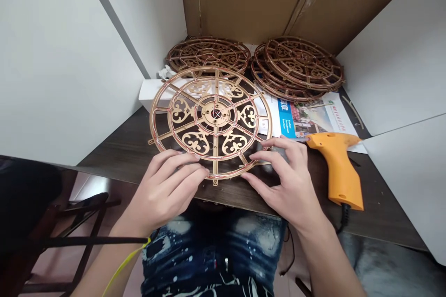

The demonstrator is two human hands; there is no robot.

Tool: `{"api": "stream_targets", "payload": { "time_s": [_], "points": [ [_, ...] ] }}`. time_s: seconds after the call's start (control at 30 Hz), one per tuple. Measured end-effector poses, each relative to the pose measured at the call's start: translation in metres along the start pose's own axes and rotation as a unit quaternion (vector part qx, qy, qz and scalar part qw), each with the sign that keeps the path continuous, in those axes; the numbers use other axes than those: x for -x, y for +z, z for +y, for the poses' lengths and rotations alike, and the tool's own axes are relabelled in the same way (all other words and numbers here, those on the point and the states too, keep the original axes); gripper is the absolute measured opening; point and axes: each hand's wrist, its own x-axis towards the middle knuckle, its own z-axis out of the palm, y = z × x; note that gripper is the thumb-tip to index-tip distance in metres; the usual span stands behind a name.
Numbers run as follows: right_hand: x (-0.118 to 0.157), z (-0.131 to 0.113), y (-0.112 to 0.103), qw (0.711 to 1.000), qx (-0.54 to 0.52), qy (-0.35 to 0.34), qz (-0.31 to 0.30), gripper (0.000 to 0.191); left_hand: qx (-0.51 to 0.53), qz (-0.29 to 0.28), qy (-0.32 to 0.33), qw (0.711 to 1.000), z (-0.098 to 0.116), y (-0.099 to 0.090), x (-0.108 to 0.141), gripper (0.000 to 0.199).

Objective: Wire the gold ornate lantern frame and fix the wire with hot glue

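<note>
A round gold openwork frame [215, 158] with spokes, scrollwork and a thin reddish line along its rings is tilted in front of me. Its far side overlaps a white box, and its near edge reaches the table's front. My left hand [167, 188] holds the near-left rim, fingers close together over the ring and thumb hidden. On the near-right rim, my right hand [287, 171] grips the ring between thumb and fingers. Just right of that hand lies an orange glue gun [343, 167], its nozzle pointing left and its cord running off the front edge.
Behind are two stacks of similar frames, a left stack [195, 51] and a right stack [304, 67]. A printed brochure [331, 111] lies under the right one. The white box [148, 93] sits at left. Cardboard [244, 4] and white panels [393, 55] enclose the dark table [118, 148].
</note>
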Motion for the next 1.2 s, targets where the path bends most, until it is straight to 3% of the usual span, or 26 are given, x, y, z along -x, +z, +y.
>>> {"api": "stream_targets", "payload": {
  "time_s": [0.13,0.4,0.73,1.0,1.2],
  "points": [
    [0.0,0.001,0.002,0.999,0.006,-0.024,-0.026,0.02,0.003,-0.01,0.008,1.0,0.0,-0.001,-0.004,0.024],
    [-0.004,-0.004,0.003,0.998,-0.003,-0.062,0.006,0.011,-0.008,-0.029,0.001,1.0,0.011,0.0,-0.007,0.03],
    [-0.005,-0.007,0.002,0.995,-0.035,-0.086,0.03,0.015,0.007,0.048,-0.004,0.999,0.018,0.006,-0.012,0.03],
    [-0.005,-0.008,0.004,0.994,-0.039,-0.102,0.017,0.014,0.039,0.007,0.023,0.999,0.014,0.003,-0.015,0.029],
    [0.001,-0.003,0.0,0.999,-0.023,-0.029,-0.002,0.033,0.03,-0.018,0.029,0.999,0.006,0.004,-0.007,0.025]
  ]
}}
